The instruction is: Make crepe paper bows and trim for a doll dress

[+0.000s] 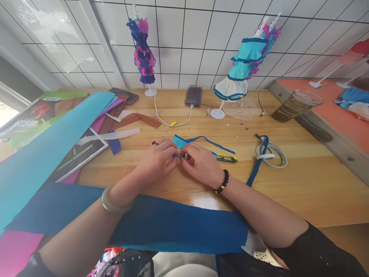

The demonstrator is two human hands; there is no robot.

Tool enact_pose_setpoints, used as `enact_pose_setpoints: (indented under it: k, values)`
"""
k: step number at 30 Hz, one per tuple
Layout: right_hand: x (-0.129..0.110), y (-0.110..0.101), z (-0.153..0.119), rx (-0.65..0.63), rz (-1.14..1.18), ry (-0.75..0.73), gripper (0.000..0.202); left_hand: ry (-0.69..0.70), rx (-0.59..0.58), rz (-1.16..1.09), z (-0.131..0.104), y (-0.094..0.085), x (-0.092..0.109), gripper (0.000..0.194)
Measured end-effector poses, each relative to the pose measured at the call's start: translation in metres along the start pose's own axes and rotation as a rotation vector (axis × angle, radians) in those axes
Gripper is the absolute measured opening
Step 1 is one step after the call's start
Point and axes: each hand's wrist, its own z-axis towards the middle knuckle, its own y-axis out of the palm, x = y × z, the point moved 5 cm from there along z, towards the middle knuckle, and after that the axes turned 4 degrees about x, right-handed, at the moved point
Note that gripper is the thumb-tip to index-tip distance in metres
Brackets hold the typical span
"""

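Observation:
My left hand [157, 157] and my right hand [201, 161] meet over the middle of the table. Both pinch a narrow dark blue strip [178, 156], one at each end of its short visible length. Just behind the fingers lies a light blue piece [180, 142] with a dark blue edge, partly hidden by my hands. From it a thin blue strip [211, 141] curls to the right. A yellow-green cutter [226, 158] rests beside my right hand. A wide dark blue sheet [178, 223] spreads beneath my forearms.
Two small dresses on stands, one purple and pink [144, 57], one turquoise and white [242, 69], stand against the tiled wall. A tape roll [282, 156] with a blue strip and a tilted drink cup [294, 105] are at right. Coloured sheets [63, 134] cover the left.

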Motion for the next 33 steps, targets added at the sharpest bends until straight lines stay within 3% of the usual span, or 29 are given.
enact_pose_setpoints:
  k: [6,11,14,21,25,28,31,33]
  values:
    - [0.004,-0.020,0.004,0.093,0.144,0.066,0.023,-0.210,0.126,-0.199,0.001,-0.007,-0.016,0.007]
    - [0.038,-0.060,0.009,0.335,0.262,0.314,0.022,-0.599,0.236,-0.450,-0.007,-0.010,-0.044,0.009]
    - [0.056,-0.079,0.012,0.403,0.339,0.382,0.023,-0.764,0.293,-0.591,-0.013,-0.009,-0.055,0.013]
    - [0.072,-0.109,0.012,0.520,0.455,0.429,0.024,-0.830,0.354,-0.764,-0.014,-0.005,-0.061,0.015]
    - [0.073,-0.112,0.011,0.569,0.565,0.474,0.021,-0.830,0.338,-0.809,-0.013,-0.005,-0.059,0.016]
    - [0.053,-0.099,0.009,0.482,0.444,0.462,0.021,-0.841,0.307,-0.807,-0.013,-0.006,-0.058,0.019]
    - [0.016,-0.068,0.010,0.098,0.318,0.296,0.022,-0.865,0.286,-0.778,-0.013,-0.008,-0.057,0.022]
    - [-0.003,-0.057,0.008,-0.020,0.247,0.193,0.023,-0.866,0.270,-0.773,-0.013,-0.008,-0.057,0.024]
